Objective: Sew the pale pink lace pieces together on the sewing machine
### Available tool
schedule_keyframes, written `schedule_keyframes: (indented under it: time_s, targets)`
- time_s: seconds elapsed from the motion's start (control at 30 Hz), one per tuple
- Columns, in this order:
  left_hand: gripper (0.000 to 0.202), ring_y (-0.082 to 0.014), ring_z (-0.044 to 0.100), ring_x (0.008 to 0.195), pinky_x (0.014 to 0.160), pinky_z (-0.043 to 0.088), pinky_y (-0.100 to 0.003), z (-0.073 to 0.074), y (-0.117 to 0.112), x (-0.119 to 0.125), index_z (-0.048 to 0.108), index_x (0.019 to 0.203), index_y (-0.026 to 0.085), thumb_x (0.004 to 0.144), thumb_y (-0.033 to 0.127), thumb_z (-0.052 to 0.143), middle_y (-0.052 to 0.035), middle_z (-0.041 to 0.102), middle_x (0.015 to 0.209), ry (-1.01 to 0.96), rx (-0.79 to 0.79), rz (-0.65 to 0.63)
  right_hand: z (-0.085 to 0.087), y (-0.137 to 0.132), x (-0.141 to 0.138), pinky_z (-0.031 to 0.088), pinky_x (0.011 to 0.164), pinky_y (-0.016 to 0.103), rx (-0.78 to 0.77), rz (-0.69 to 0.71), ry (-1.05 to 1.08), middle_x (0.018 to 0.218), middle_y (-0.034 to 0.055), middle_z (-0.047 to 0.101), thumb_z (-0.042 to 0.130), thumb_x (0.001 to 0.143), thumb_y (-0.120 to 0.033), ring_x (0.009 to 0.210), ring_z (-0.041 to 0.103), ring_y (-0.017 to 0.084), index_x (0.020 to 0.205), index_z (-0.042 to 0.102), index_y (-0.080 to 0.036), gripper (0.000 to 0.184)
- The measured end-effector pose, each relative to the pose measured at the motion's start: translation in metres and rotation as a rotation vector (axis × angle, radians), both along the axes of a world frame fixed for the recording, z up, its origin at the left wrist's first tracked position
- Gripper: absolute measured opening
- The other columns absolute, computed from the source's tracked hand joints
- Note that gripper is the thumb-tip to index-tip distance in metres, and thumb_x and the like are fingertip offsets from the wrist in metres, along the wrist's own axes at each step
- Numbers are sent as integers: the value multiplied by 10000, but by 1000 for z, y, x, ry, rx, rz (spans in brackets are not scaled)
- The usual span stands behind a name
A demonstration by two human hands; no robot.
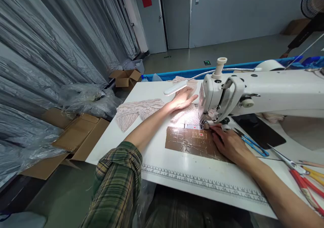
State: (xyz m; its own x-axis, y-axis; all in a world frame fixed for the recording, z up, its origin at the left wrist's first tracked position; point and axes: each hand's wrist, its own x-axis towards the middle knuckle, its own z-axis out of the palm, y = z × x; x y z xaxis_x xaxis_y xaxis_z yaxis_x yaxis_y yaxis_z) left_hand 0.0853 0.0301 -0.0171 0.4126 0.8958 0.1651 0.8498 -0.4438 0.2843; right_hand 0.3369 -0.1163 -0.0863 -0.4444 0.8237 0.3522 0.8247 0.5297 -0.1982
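Note:
A white sewing machine (210,99) stands over the table, its lamp lighting the needle area. Pale pink lace fabric (188,115) lies behind and left of the presser foot (203,124). My left hand (182,99) rests on this lace with its fingers spread and the thumb pointing toward the machine head. Close to the right of the presser foot is my right hand (227,143), fingers reaching toward the needle and thumb apart; the machine partly hides its fingertips. Under its palm edge is a worn brown plate (187,142). More scalloped lace (138,110) lies to the left.
Blue-handled scissors (255,146), a black phone-like slab (260,130) and red-handled scissors (302,184) lie at the right. A ruler strip (197,181) runs along the table's front edge. Cardboard boxes (83,136) and clear plastic (88,99) stand on the left floor.

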Motion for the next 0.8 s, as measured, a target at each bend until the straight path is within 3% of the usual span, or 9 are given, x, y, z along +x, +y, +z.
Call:
schedule_keyframes:
  time_s: [0.13,0.3,0.4,0.5,0.67,0.8]
  targets:
    - [346,-340,606,1284,1144,455,-530,-10,-24,1,702,1217,199,990,401,534,-151,668,1308,56,41,-112,-1,0,1,558,755,394,10,0,16,1084,169,678,363,1045,-353,842,651,240,1193,719,-124,448]
    - [438,-323,510,1421,1161,428,-529,-18,-47,-20,578,1403,209,1024,420,514,-152,548,1517,81,44,-87,-6,2,5,580,850,430,35,37,74,1122,174,665,404,1024,-339,970,669,270,1264,681,-124,425]
    - [509,-299,447,1480,1197,384,-486,-14,-62,-48,501,1481,183,1034,427,513,-165,478,1584,50,58,8,-6,3,8,586,845,466,21,51,74,1103,194,666,403,1026,-355,991,679,308,1293,667,-118,445]
    - [489,-277,499,1414,1196,372,-461,-8,-79,-81,532,1445,179,1029,437,528,-136,537,1522,-37,67,203,-6,3,10,588,825,482,-6,53,66,1024,208,668,393,1033,-373,980,686,335,1293,671,-105,466]
    - [481,-322,581,1226,1071,459,-475,-9,-96,-128,646,1213,119,947,520,647,-164,635,1266,-129,79,484,-7,4,12,601,865,498,-3,45,74,1030,204,684,435,1012,-368,988,704,340,1302,666,-130,440]
    - [216,-255,638,1041,957,510,-390,-16,-97,-143,688,990,149,955,356,642,-115,669,1083,-206,83,541,-3,1,11,600,873,521,-30,29,72,1044,205,698,441,1010,-377,1007,707,355,1304,656,-160,424]
